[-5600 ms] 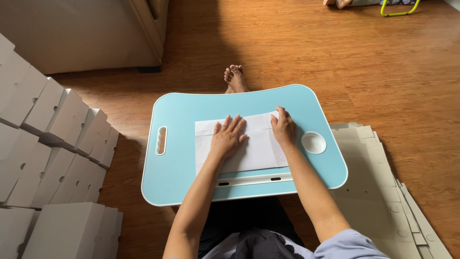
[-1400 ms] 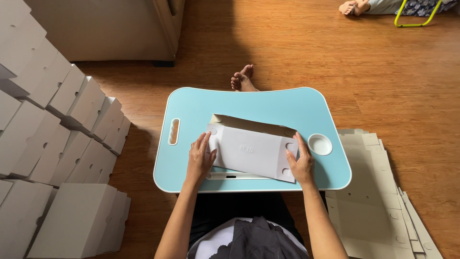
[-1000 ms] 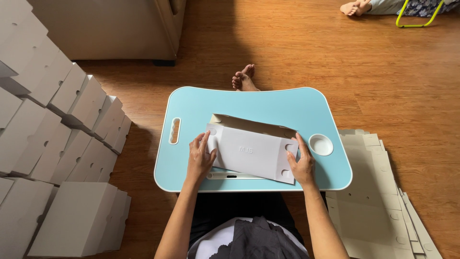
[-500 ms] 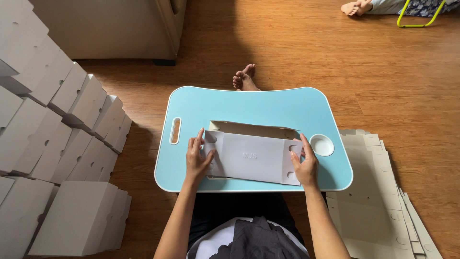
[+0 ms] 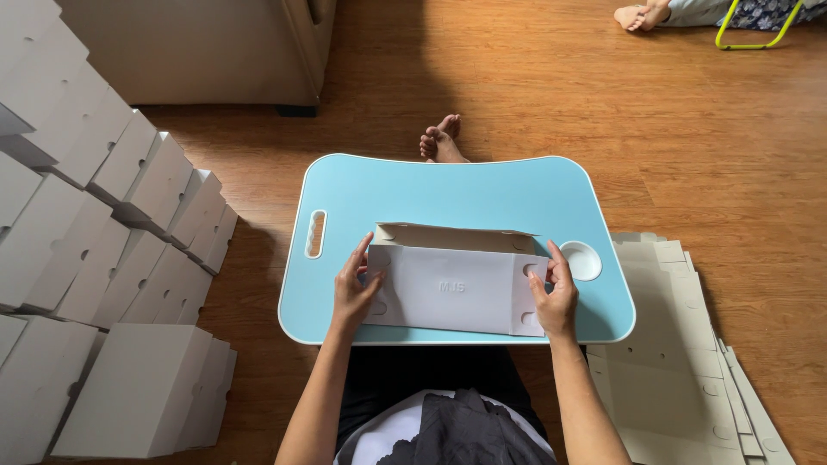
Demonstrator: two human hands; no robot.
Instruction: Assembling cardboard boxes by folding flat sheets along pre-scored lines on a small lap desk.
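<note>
Wooden floor, blue tray [image 5: 448,194]. Left hand [image 5: 353,291] and right hand [image 5: 556,293] pinch box [image 5: 452,288] ends. Uneven pressure could buckle its panel.

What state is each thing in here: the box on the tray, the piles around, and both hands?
Cardboard box: half folded, front wall up.
Left hand: gripping its left end.
Right hand: gripping its right end.
Flat sheets: unfolded, stacked.
Finished boxes: folded, piled.
</note>
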